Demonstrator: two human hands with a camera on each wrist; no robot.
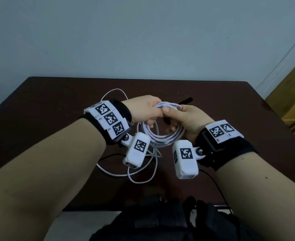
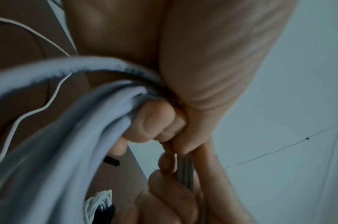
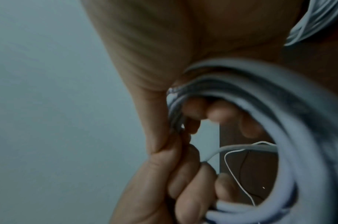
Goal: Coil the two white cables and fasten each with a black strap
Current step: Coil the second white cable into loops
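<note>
No brand is showing; a small grey mark on the coiled white cable near its top is too blurred to be read, and the wristbands are carrying only square black-and-white code markers.

The coil is hanging in the air above the dark brown table, its ring facing the person and drooping down from the hands. The left hand is curling its fingers around the top strands, and the right hand is pinching the same bundle with thumb pressed on top.

The second white cable is lying loose on the table beneath. A black strap is resting on the table just beyond the hands; another dark piece under the right thumb may be a strap.
</note>
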